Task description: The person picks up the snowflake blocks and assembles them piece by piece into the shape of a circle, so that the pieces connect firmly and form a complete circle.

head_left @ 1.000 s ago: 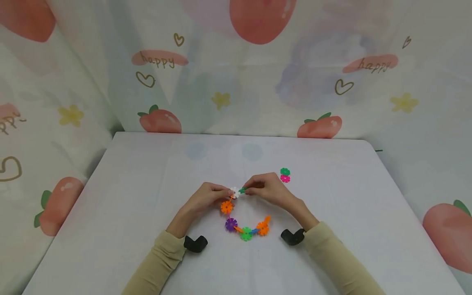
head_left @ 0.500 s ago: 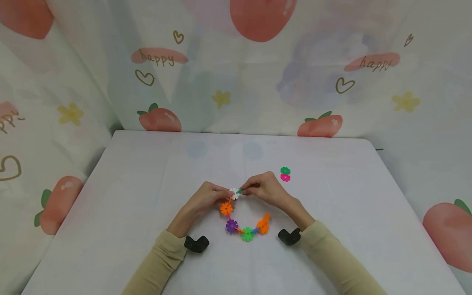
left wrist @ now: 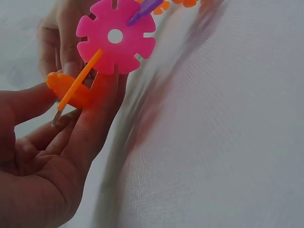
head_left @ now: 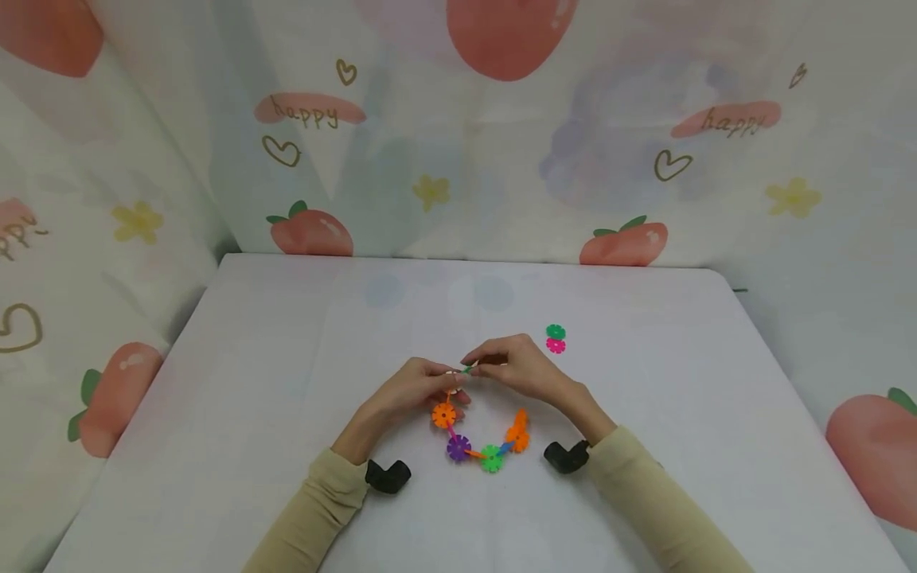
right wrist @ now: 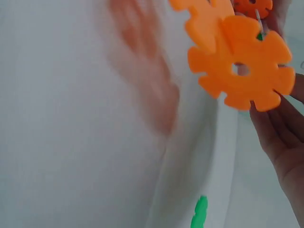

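In the head view, a chain of linked flower-shaped discs curves below both hands, with an orange disc (head_left: 443, 415), a purple one (head_left: 458, 448), a light green one (head_left: 491, 458) and orange ones (head_left: 517, 438) at its right end. The left hand (head_left: 408, 391) pinches the white disc at the chain's upper end, mostly hidden by the fingers. The right hand (head_left: 524, 368) pinches a small green disc (head_left: 468, 369) edge-on against the white one. A pink disc (left wrist: 116, 36) and an orange disc (left wrist: 76, 90) show close up in the left wrist view.
A green disc (head_left: 555, 331) and a pink disc (head_left: 556, 345) lie together on the white table (head_left: 645, 350) behind the right hand. Black wrist-mounted pieces (head_left: 388, 477) stick out at both cuffs. A printed curtain (head_left: 494, 159) stands behind and beside the table.
The left hand has tilted and shifted slightly right and nearer, its fingers now covering most of the white disc. The chain has swung a little to the right and downward.
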### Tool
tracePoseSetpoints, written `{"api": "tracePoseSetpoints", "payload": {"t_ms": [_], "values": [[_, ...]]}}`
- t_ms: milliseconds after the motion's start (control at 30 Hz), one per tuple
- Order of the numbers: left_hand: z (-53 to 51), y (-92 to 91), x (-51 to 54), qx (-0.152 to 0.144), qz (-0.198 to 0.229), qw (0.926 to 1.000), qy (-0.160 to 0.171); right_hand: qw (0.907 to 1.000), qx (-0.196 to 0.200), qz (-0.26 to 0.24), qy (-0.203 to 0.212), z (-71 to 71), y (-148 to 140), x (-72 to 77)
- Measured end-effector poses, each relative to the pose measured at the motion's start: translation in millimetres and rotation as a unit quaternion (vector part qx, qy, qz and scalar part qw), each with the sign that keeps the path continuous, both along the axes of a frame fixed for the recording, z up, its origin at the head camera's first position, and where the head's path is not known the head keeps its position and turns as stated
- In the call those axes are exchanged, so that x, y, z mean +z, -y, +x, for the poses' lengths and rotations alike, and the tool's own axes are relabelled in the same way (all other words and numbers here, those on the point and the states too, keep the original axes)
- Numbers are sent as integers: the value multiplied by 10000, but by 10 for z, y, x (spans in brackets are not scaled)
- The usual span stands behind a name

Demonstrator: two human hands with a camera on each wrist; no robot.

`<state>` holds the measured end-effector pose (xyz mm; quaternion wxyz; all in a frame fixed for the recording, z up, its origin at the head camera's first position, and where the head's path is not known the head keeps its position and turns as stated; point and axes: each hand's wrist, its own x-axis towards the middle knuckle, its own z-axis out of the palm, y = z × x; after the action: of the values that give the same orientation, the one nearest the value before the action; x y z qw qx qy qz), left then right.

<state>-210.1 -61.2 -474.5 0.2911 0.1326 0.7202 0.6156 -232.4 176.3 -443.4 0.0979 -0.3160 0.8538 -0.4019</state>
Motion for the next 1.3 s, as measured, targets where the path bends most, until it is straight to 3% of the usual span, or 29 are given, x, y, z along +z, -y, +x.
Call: {"api": "tracePoseSetpoints", "payload": {"t_ms": [233,467,833,1300], "values": [[12,-7,-13,142,-76,9999,53,9968,-608,505,-150,12,-315,26],[17,-11,-20,88,-16,9999,99,9889,-1157,879,-295,34,-656,-17],[17,14,-16,74,184,9998,91,9828,-1110,1472,-78,41,-820,-71],[7,33,-33,80,321,9993,187,9901,-992,988,118,20,-634,-124]]}}
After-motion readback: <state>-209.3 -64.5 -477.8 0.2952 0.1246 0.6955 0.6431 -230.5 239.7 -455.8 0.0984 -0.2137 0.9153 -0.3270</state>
